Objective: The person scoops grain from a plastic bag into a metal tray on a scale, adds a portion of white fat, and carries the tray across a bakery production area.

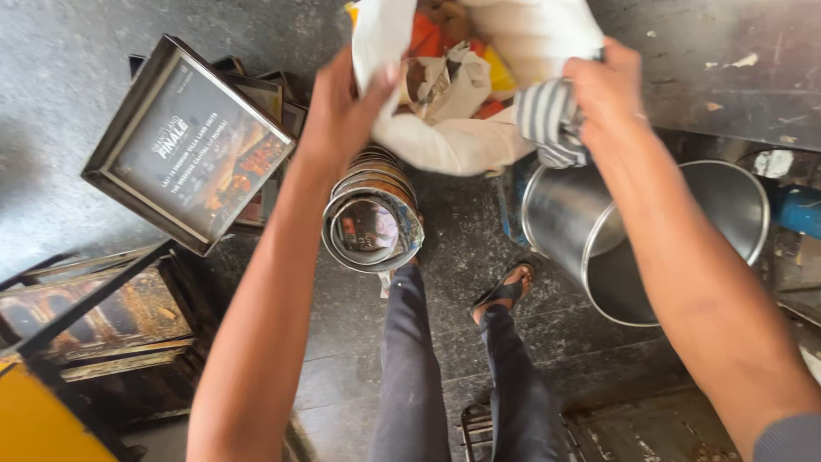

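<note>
My left hand point(342, 107) grips the left edge of a white cloth sack point(462, 141), held open at the top of the view. My right hand point(603, 85) grips the sack's right side together with a grey-and-white striped cloth point(547, 120). Inside the sack lie crumpled paper and orange and yellow fabric point(445, 51). Just below the sack stands a stack of round metal tins point(374, 218), under my left wrist. My legs in dark trousers and a sandalled foot point(505, 291) show on the dark floor below.
A large steel bucket point(684, 231) stands at the right under my right forearm. Several framed pictures point(188, 145) lean at the left, with more frames point(94, 316) lower left. A yellow object point(34, 419) is in the bottom-left corner. A wire rack point(479, 428) sits near my feet.
</note>
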